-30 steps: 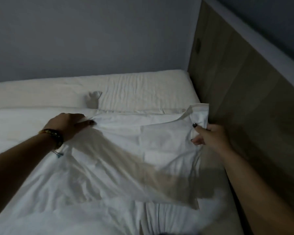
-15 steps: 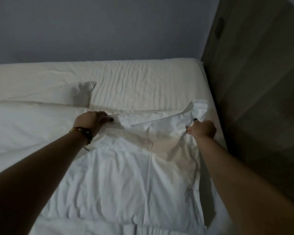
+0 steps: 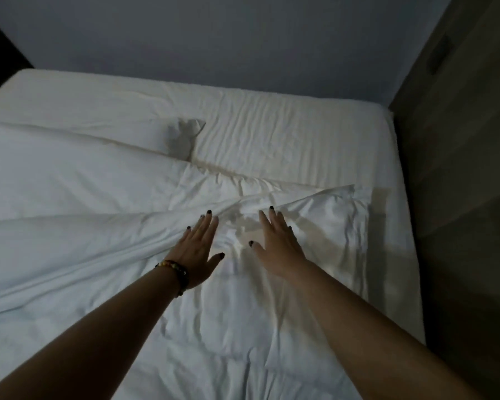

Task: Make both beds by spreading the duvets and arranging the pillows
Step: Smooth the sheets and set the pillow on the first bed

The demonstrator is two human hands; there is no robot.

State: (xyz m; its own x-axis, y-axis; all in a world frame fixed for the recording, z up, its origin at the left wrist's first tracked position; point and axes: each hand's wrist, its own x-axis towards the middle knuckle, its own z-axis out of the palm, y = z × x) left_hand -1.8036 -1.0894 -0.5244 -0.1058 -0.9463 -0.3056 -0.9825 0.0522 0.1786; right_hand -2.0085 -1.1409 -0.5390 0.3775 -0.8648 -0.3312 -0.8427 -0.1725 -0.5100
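Hands flat on duvet [image 3: 98,255]: left hand [image 3: 198,249] and right hand [image 3: 276,246] side by side, fingers straight, palms down, grasping nothing. Duvet lies rumpled across bed, top corner near right edge. Beyond it, bare mattress sheet [image 3: 272,140], then wall [image 3: 214,39].

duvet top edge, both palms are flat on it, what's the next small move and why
Probably sweep both palms outward and up toward the top edge. The left hand and right hand lie flat side by side on the duvet, and a bunch of creases sits between and just ahead of them, running toward the corner near the wooden panel.
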